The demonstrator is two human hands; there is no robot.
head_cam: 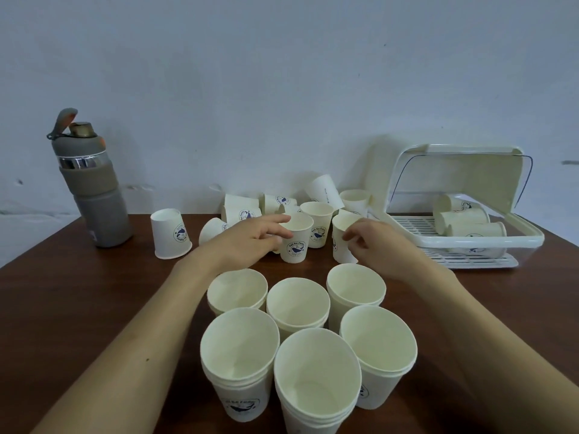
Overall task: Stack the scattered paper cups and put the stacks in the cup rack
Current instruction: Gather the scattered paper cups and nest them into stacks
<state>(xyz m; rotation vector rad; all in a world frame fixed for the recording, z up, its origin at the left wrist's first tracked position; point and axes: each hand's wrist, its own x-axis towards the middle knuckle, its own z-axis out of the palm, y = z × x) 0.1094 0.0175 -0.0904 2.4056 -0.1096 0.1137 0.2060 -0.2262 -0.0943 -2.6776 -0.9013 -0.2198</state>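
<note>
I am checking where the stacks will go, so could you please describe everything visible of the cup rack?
The cup rack is white plastic, standing on the table at the far right near the wall. Its domed lid is swung up, open. A slatted tray sits above a base. Three paper cups lie sideways inside.

Single head view, as I see it remotely: wide-angle, facing forward and down over the table (62, 308). Stacks (313, 386) loom close at lower centre, rack (470, 173) sits right of centre, wall (282, 73) fills the upper half.
</note>
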